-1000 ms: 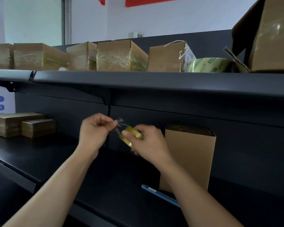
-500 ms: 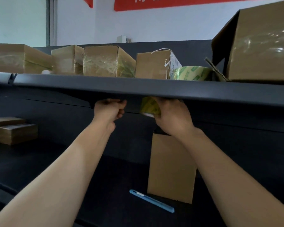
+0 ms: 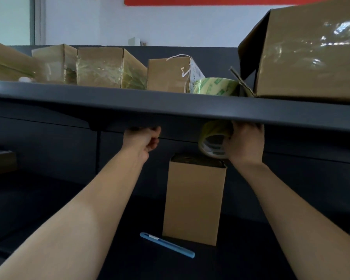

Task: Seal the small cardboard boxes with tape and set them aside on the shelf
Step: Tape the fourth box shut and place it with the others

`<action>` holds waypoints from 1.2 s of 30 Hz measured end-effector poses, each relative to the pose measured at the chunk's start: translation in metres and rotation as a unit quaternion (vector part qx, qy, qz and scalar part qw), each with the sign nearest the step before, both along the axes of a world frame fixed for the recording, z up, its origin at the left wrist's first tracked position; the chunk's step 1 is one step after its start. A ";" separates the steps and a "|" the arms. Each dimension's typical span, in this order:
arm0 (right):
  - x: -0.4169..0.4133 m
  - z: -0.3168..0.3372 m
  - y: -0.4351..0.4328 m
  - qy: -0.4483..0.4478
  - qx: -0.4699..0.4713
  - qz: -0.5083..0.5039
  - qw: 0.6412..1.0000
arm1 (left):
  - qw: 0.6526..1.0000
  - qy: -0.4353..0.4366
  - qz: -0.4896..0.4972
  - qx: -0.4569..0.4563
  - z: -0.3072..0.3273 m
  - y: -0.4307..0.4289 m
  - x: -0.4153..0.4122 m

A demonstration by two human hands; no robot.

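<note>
A plain cardboard box (image 3: 193, 201) stands upright on the lower shelf (image 3: 49, 199), below and between my hands. My right hand (image 3: 245, 144) holds a roll of clear tape (image 3: 212, 141) just under the front edge of the upper shelf (image 3: 170, 107), above the box's top right corner. My left hand (image 3: 142, 139) is raised to the same height, about a box width to the left, fingers closed in a pinch. The shelf edge hides my fingertips, and I cannot see a tape strip between the hands. Several taped boxes (image 3: 107, 67) stand on the upper shelf.
A blue utility knife (image 3: 167, 245) lies on the lower shelf in front of the box. On the upper shelf are a second tape roll (image 3: 215, 86), a brown paper bag (image 3: 170, 74) and a large box (image 3: 307, 51) at the right. Flat cardboard (image 3: 0, 160) lies at far left.
Both hands rose from chest height to just under the upper shelf edge and spread apart, the right hand carrying the tape roll to the right. The view tilted upward.
</note>
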State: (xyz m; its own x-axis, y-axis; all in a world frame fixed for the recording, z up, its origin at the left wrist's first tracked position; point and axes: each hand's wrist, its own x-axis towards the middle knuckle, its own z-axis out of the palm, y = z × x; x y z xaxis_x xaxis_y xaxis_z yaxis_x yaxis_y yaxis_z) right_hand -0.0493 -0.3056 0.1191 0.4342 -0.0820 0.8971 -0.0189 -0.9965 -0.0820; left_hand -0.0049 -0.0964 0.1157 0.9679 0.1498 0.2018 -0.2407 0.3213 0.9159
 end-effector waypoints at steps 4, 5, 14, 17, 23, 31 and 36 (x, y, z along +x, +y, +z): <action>-0.008 0.001 -0.012 -0.043 0.246 0.097 0.964 | 1.000 0.007 -0.015 -0.002 0.000 -0.011 0.004; -0.010 0.003 -0.016 -0.049 0.310 0.104 0.944 | 1.000 0.010 -0.012 -0.004 -0.002 -0.010 0.006; -0.012 -0.010 -0.046 -0.045 0.409 0.143 0.900 | 0.998 0.031 0.010 0.046 -0.020 -0.010 0.019; -0.010 -0.012 -0.053 0.002 0.386 0.119 0.915 | 0.997 0.045 0.012 0.054 -0.028 -0.013 0.023; -0.001 -0.020 -0.062 0.077 0.369 0.094 0.921 | 0.996 0.062 0.016 0.064 -0.041 -0.018 0.033; 0.010 -0.026 -0.069 0.111 0.359 0.092 0.922 | 0.996 0.068 0.009 0.051 -0.049 -0.019 0.037; 0.015 -0.030 -0.071 0.117 0.357 0.085 0.923 | 0.996 0.083 0.002 0.046 -0.053 -0.018 0.043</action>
State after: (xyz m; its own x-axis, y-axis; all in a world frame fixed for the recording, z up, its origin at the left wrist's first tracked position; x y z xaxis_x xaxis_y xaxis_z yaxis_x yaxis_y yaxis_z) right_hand -0.0344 -0.3769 0.0894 0.6707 -0.5291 0.5198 0.0317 -0.6797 -0.7328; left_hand 0.0382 -0.1144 0.0626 0.9885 0.1414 0.0532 -0.0854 0.2331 0.9687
